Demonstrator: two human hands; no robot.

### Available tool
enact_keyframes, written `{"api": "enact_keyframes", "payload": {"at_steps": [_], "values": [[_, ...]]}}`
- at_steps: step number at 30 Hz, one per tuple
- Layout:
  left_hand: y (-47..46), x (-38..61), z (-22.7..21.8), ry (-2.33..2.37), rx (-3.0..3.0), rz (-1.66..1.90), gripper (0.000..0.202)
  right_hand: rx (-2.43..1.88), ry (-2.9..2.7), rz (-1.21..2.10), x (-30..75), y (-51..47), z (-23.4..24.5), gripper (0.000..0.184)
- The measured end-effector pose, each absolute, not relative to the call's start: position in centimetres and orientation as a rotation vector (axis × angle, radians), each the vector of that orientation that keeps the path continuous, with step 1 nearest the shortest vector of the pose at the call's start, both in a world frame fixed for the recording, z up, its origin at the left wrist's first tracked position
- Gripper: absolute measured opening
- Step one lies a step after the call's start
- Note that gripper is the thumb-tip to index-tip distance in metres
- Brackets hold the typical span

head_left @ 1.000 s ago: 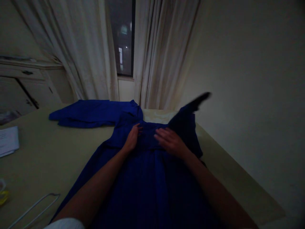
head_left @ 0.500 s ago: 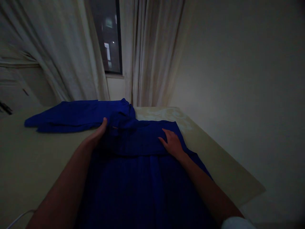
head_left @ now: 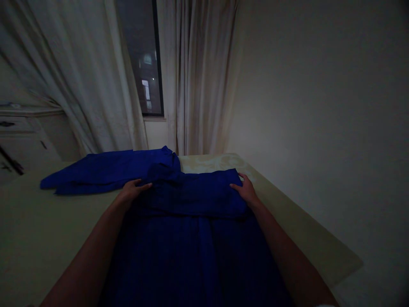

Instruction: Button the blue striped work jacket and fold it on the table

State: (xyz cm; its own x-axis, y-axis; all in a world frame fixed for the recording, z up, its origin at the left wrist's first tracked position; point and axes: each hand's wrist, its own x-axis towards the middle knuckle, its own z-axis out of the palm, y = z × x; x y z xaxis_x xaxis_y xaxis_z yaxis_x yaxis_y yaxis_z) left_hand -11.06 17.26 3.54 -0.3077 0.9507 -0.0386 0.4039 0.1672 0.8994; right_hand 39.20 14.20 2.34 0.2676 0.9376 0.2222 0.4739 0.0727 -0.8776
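Observation:
A dark blue garment (head_left: pixel 204 194) lies before me with its far part folded over into a band; its lower part (head_left: pixel 179 256) spreads toward me. My left hand (head_left: pixel 130 191) is at the band's left end, thumb on top, its other fingers mostly hidden by cloth. At the band's right end, my right hand (head_left: pixel 248 191) closes round the edge, with the thumb over the cloth and the fingers at its far side. Bunched cloth sits near the left thumb. The exact kind of garment is hard to make out in the dim light.
Another folded blue garment (head_left: pixel 105 170) lies at the back left of the pale bed or table surface (head_left: pixel 41 238). Behind stand curtains (head_left: pixel 204 85) and a dark window (head_left: pixel 140 64). A wall (head_left: pixel 319 106) runs along the right, and a light cabinet (head_left: pixel 28 140) stands far left.
My right hand has gone from lying on top of the folded band to its right edge. My left thumb now lies over the cloth. The view has tilted up slightly.

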Motion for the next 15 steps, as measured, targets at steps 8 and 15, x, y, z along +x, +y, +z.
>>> {"api": "enact_keyframes", "payload": {"at_steps": [8, 15], "values": [[17.5, -11.9, 12.2, 2.392, 1.772, 1.207, 0.07, -1.484, -1.437, 0.158, 34.6, 19.6, 10.7, 0.072], [7.6, -12.0, 8.4, 2.096, 2.288, 0.688, 0.082, -1.625, -1.709, 0.342, 33.7, 13.2, 6.4, 0.074]]}}
